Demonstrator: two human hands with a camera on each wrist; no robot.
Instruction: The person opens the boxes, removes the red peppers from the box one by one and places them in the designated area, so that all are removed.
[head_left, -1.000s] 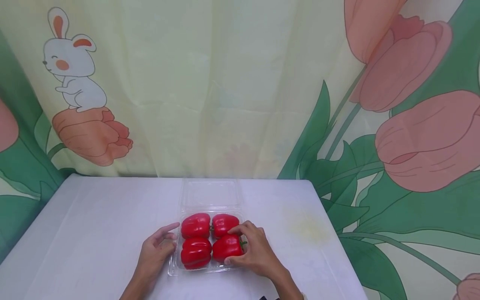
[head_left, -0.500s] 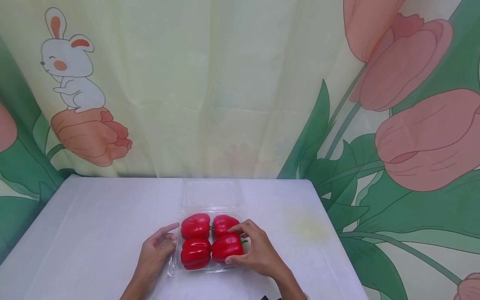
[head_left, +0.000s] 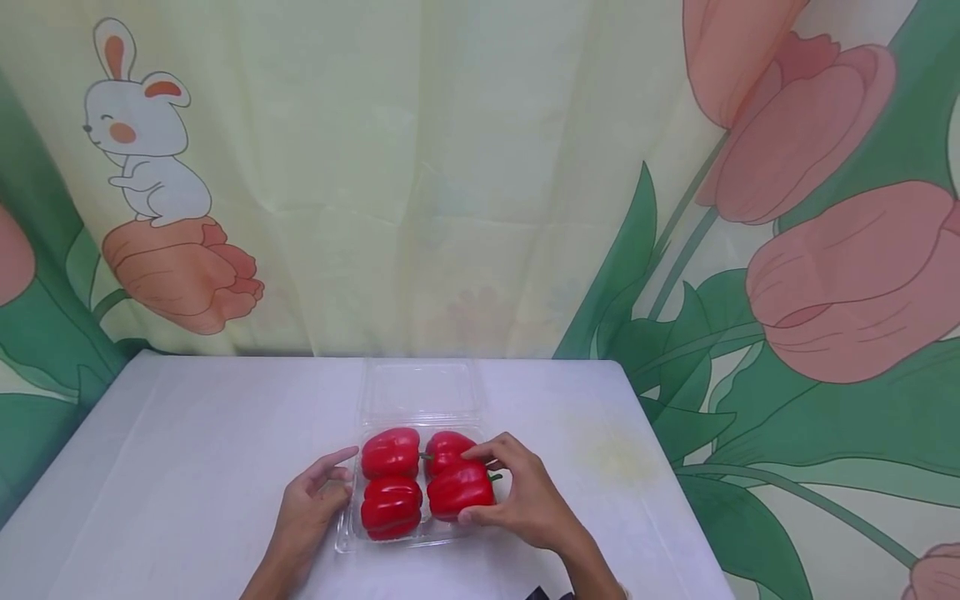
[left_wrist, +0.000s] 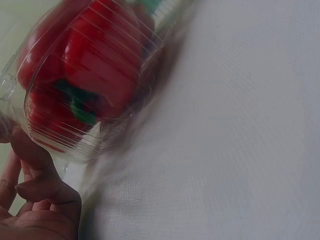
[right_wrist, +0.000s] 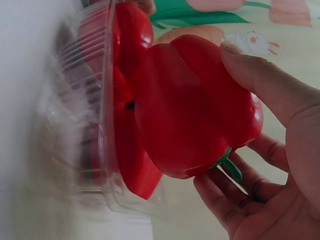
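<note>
A clear plastic clamshell box (head_left: 416,540) sits on the table with its lid (head_left: 420,387) folded back. Inside lie a back-left red bell pepper (head_left: 390,452), a front-left one (head_left: 392,507) and a back-right one (head_left: 446,450). My right hand (head_left: 525,496) grips another red bell pepper (right_wrist: 195,107) between thumb and fingers, its green stem toward the palm. In the right wrist view this pepper is raised above the box rim. My left hand (head_left: 311,504) is at the box's left side, its fingertips (left_wrist: 19,136) against the wall, fingers relaxed.
A white cloth covers the table (head_left: 202,467). Behind it hangs a curtain (head_left: 337,167) printed with tulips and a rabbit. A small dark object (head_left: 538,593) shows at the bottom edge, by the right forearm.
My right hand has lifted the front-right pepper and shifted it slightly right and up. My left hand and the box have stayed in place.
</note>
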